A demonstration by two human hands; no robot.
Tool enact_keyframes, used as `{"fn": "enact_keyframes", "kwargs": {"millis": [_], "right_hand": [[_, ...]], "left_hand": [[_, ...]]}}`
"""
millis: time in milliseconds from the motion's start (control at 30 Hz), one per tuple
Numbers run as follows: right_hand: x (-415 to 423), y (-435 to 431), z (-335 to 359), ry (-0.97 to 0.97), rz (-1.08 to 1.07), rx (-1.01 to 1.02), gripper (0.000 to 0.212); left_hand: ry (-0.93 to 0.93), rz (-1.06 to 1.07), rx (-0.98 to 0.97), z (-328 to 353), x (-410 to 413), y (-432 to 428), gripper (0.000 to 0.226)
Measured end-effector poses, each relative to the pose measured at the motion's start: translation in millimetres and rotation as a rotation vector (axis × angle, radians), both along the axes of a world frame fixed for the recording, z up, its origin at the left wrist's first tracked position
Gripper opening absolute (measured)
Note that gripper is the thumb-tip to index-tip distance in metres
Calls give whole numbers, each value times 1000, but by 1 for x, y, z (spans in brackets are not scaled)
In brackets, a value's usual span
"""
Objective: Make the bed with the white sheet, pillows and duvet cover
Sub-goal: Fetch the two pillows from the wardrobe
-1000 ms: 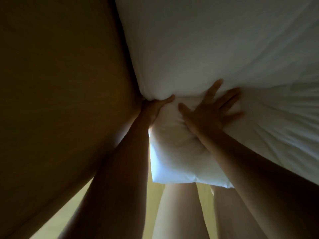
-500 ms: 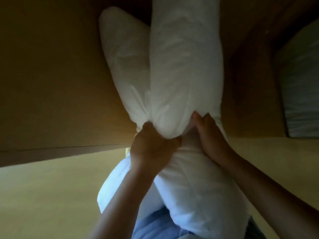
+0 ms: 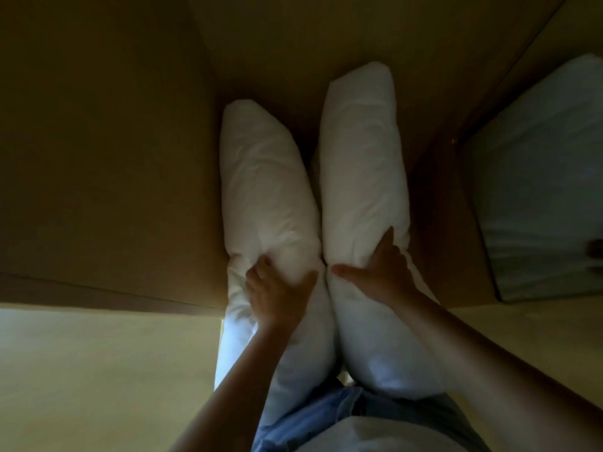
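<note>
two white pillows are held up side by side, touching along their inner edges. the left pillow (image 3: 267, 197) is gripped by the left hand (image 3: 277, 288), its fingers and thumb curled into the filling low on the pillow. the right pillow (image 3: 362, 171) is held by the right hand (image 3: 378, 272), thumb spread across its front and fingers wrapped round its far side. both pillows are pinched at the waist, so the filling bulges above and below each grip.

the step in hand is judged to be carrying the pair to the bed. it is best done with the grips kept deep in the filling, since a loose case is likely to slip, and with the pillows kept apart from the floor. each should be set down flat and then plumped, not dropped.

behind the pillows a brown wall (image 3: 107, 141) is seen, with a paler yellow surface (image 3: 81, 370) below it. the room is dim. at the right a white mattress (image 3: 535, 177) is visible, well apart from the pillows; whether a sheet is on it cannot be told. a light blue garment (image 3: 326, 415) is seen at the bottom.
</note>
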State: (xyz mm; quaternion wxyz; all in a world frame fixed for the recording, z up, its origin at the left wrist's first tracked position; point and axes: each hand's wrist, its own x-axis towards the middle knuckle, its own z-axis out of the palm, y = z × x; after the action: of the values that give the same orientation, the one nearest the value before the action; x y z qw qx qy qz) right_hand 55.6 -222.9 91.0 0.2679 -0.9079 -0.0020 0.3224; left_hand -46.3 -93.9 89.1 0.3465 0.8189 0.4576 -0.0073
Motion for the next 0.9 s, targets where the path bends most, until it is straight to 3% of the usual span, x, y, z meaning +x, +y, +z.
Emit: {"fn": "enact_keyframes", "kwargs": {"millis": [100,200,367,667,900], "right_hand": [[-5,8,-8,62,108,-115,146],[-6,19,-13,55,113,-179,145],[-25,28,-28,-196,62,-217,110],[-59,15,-34,-195,83,-252,66],[-128,-30,-32,-272,167,-230,45]], "left_hand": [[173,-60,-119,-12,-4,6,104],[197,-130,-52,-24,-1,15,86],[204,-180,36,-39,-8,37,77],[351,-404,-88,-40,-24,77,99],[247,-394,-75,-38,-94,58,41]]}}
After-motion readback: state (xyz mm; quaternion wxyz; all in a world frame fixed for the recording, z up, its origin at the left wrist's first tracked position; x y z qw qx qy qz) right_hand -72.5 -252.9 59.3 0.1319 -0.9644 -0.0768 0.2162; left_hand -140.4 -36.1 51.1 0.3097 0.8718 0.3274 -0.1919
